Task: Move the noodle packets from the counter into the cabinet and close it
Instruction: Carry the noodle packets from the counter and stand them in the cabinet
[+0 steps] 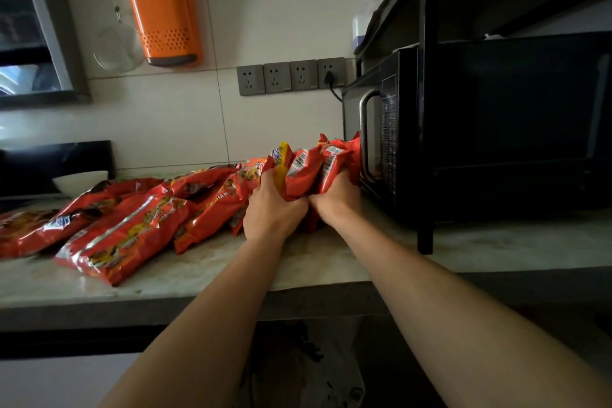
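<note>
Several red noodle packets [132, 225] lie spread across the pale stone counter [205, 272], from the left edge to the middle. Beside the microwave, a bunch of upright red and yellow packets [308, 169] is squeezed between both hands. My left hand [273, 209] grips the bunch from its left side. My right hand [336, 197] grips it from the right, and the two hands touch at the knuckles. No cabinet interior shows in this view.
A black microwave [480, 129] stands under a black rack on the right, close against the held packets. A row of wall sockets [291, 76] and an orange chopstick holder [165, 16] hang on the tiled wall. A white bowl [79, 180] sits at the back left.
</note>
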### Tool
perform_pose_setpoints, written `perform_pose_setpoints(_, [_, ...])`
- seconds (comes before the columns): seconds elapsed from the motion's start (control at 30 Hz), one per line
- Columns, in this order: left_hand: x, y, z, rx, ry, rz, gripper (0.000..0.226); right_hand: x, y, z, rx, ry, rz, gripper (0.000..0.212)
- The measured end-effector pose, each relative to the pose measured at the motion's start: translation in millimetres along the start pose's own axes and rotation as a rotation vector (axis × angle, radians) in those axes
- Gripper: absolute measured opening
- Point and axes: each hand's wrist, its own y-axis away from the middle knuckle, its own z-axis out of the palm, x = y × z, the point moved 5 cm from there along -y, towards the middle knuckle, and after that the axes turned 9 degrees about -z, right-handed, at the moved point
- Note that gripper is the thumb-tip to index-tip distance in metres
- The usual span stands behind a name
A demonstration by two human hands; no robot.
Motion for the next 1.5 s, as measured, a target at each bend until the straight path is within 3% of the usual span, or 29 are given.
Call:
perform_pose_setpoints(0.07, [0, 0, 6, -0.014, -0.095, 0.033, 0.071, 6, 4, -2, 0.018, -0.049, 0.01, 0.062])
perform_pose_setpoints(0.13, [-2, -1, 5, -0.003, -0.088, 0.025, 0.055, 4, 12, -11, 0.027, -0.053, -0.001, 0.063])
perform_pose_setpoints(0.27, [0, 9, -8, 0.024, 0.169, -0.006, 0.018, 6, 36, -39, 0.029, -0.014, -0.025, 0.066])
perform_pose_setpoints(0.33, [8, 30, -21, 0.047, 0.243, 0.022, 0.011, 4, 52, -59, 0.024, -0.013, -0.05, 0.067])
perform_pose_setpoints(0.53, [17, 100, -56, 0.043, 0.607, -0.029, 0.016, -11, 112, -118, 0.066, -0.08, -0.152, 0.059])
perform_pose_setpoints(0.7, [16, 177, -71, -0.108, 1.004, -0.245, 0.034, -5, 182, -182, 0.043, -0.328, -0.131, 0.061])
perform_pose_setpoints(0.83, [19, 245, -80, -0.225, 1.216, -0.279, 0.039, 30, 240, -239, 0.034, -0.437, -0.034, 0.049])
perform_pose_setpoints(0.97, [13, 304, -64, -0.352, 1.159, -0.317, 0.034, 77, 288, -278, 0.073, -0.462, 0.041, 0.039])
perform_pose_setpoints(1.1, [-2, 350, -23, -0.423, 1.038, -0.385, 0.028, 134, 331, -293, 0.103, -0.428, 0.153, 0.058])
perform_pose_setpoints(1.2, [-19, 373, 19, -0.467, 0.919, -0.457, 0.029, 183, 353, -295, 0.143, -0.403, 0.245, 0.045])
perform_pose_setpoints(1.5, [-45, 351, 153, -0.58, 0.7, -0.526, 0.031, 285, 328, -267, 0.138, -0.284, 0.412, 0.051])
